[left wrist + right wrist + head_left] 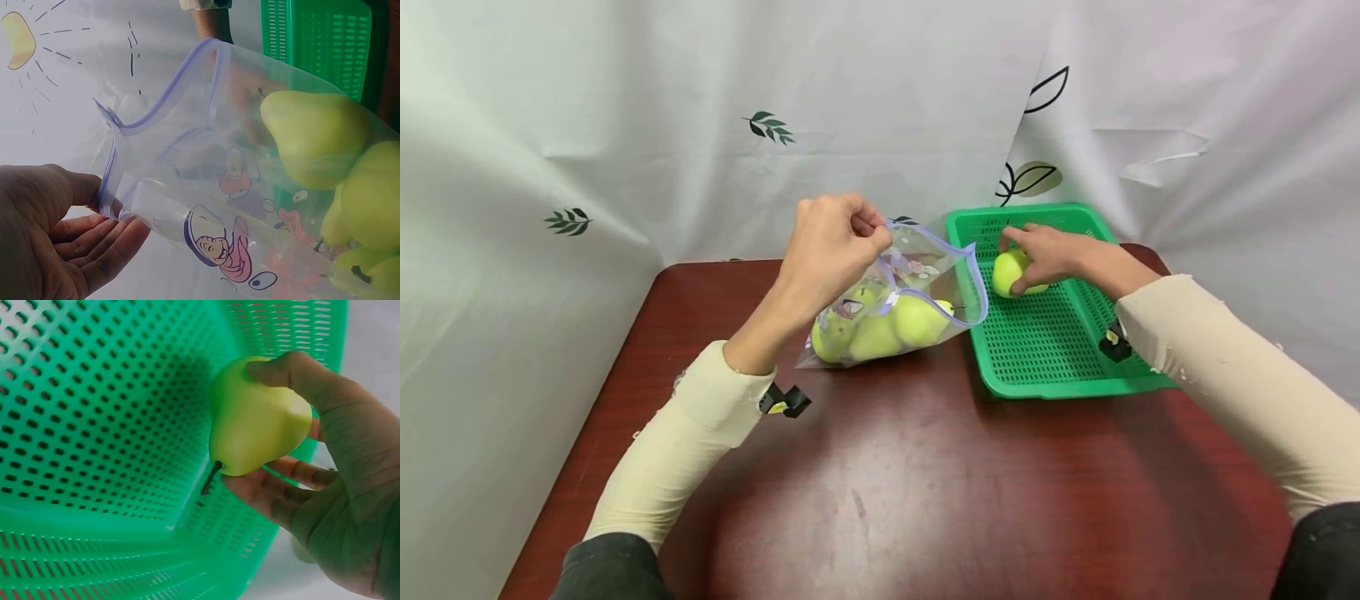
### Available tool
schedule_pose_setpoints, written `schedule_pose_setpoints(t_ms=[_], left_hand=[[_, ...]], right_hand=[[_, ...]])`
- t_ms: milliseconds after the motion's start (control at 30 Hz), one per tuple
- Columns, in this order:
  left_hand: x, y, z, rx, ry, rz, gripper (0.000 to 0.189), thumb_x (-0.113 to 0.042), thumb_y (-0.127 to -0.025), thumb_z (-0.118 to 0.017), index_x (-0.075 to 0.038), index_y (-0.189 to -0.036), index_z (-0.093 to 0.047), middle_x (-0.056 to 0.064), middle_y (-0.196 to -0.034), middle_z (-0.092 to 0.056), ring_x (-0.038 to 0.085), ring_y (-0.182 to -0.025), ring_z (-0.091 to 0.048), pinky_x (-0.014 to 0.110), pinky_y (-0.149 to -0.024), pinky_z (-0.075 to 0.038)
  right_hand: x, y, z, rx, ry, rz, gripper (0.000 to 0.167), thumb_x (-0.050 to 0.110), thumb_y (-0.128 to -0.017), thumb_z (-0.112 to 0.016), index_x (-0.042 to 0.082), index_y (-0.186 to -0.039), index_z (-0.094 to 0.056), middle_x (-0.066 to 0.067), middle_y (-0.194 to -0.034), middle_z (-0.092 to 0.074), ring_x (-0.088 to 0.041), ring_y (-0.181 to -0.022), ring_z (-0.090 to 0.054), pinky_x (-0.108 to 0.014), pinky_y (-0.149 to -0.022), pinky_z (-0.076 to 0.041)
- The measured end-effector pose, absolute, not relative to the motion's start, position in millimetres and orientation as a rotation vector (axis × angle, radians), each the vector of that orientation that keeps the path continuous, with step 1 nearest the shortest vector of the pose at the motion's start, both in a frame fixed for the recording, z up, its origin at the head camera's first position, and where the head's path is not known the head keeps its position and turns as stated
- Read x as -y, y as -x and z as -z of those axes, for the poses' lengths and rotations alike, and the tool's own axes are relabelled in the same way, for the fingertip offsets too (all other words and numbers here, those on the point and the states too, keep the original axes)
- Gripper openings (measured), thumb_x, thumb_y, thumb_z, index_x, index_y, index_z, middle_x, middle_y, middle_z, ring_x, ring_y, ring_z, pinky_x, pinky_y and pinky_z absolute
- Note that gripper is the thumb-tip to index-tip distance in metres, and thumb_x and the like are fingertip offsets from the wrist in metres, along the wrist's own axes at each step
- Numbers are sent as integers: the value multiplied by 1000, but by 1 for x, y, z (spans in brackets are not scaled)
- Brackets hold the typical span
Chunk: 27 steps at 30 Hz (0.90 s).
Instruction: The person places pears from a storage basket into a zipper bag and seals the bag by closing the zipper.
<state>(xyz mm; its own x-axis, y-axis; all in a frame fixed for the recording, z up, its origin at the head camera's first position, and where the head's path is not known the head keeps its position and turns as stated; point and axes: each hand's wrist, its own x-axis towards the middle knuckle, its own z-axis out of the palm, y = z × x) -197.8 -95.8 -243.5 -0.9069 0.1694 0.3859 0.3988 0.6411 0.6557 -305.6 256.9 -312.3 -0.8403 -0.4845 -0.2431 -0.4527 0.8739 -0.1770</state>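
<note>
Spreading beneath pale cloth walls (887,92) printed with dark leaves, a glossy reddish-brown table (865,475) carries a green plastic basket (1060,389) toward its far right and a clear bag (917,248) just beside it. The bag, edged in purple and printed with cartoon figures, has several yellow-green pears (917,321) in its lower part, and its mouth gapes toward the basket. Another pear (1009,271) lies within the basket's walls, under the right hand (1052,250), its dark stem (211,478) pointing away from the palm; whether it touches the basket floor cannot be told. The right thumb presses one side of that pear while the fingers curl against the other, so the hand is clamped on it. The left hand (831,246) is raised above the bagged fruit, thumb and fingers pinched together on the bag's rim. Both forearms, in cream sleeves (681,454), reach forward over the table, the left angling in toward the middle, the right crossing the basket's edge.
</note>
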Motion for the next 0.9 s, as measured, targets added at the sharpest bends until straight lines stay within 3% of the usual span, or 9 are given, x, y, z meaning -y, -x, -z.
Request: schedule_pose_setpoints(t_ms=[300,400,533,667,800,900], left_hand=[[97,196,243,2580,444,1136,14,-10,-95,-71,-7,-99,-84,8,-88,-83,20,-79,-76,33,-73,-60],[97,197,243,2577,449,1136,14,-10,-95,-70,-7,-98,-84,8,-87,-83,20,-78,-76,33,-72,-60],[97,198,243,2576,454,1131,15,-10,-94,-70,-7,-98,-84,8,-87,-83,19,-77,-76,32,-71,-60],[98,198,242,2578,452,1122,15,-10,-94,-69,-7,-98,-84,8,-87,-83,19,-78,-76,32,-72,-59],[98,199,241,2581,447,1114,15,-10,-95,-69,-7,-98,-84,8,-88,-83,19,-79,-77,32,-72,-60],[98,199,241,2582,447,1102,16,-10,-95,-69,-7,-99,-84,8,-88,-83,19,-78,-76,32,-72,-59]], right_hand=[[-266,279,265,-2949,782,341,80,32,-83,-97,12,-149,-57,-31,-140,-63,-44,-115,-68,-64,-94,-59],[-267,271,252,-3017,817,444,79,30,-82,-97,12,-149,-59,-28,-138,-64,-41,-109,-71,-52,-88,-57],[-265,259,239,-3057,886,623,77,25,-85,-96,12,-152,-61,-24,-140,-66,-42,-112,-74,-26,-83,-55],[-257,242,229,-3048,955,813,76,21,-86,-97,18,-154,-64,-13,-143,-69,-26,-116,-71,-8,-84,-52],[-241,227,224,-3025,1101,935,74,14,-83,-98,19,-151,-69,-5,-138,-74,-2,-110,-67,-7,-88,-55],[-228,217,224,-2987,1224,965,74,10,-81,-98,15,-149,-70,-5,-136,-75,-1,-108,-68,-8,-87,-57]])
